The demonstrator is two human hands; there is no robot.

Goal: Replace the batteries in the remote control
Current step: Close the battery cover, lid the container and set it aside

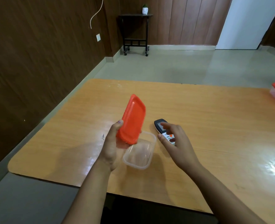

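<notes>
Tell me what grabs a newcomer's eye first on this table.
The bright orange plastic lid, held tilted up in the left hand over an open clear plastic container near the table's front edge. Just right of it, the right hand reaches onto a white and black remote control lying on the orange wooden table.

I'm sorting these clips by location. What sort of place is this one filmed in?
Probably a sparsely furnished room in a home or small office, though I can't say which. It has dark wood-panelled walls, a pale tiled floor, a large wooden table and a small wheeled side table carrying a potted plant.
</notes>
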